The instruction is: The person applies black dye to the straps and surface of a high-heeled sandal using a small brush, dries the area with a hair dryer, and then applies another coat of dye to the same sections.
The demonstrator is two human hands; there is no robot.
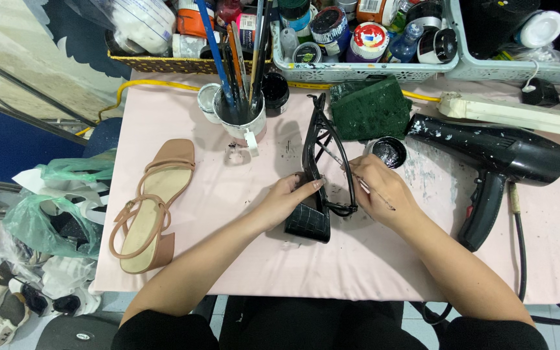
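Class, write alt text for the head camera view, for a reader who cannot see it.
A person's left hand steadies a black block-heeled sandal on a pink table, while the right hand holds a thin brush to its straps. A tan sandal lies to the left, a black hair dryer to the right.

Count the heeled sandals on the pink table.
2. A tan sandal lies at the table's left edge. A black sandal stands mid-table, steadied by the left hand while the right hand holds a thin brush to it.
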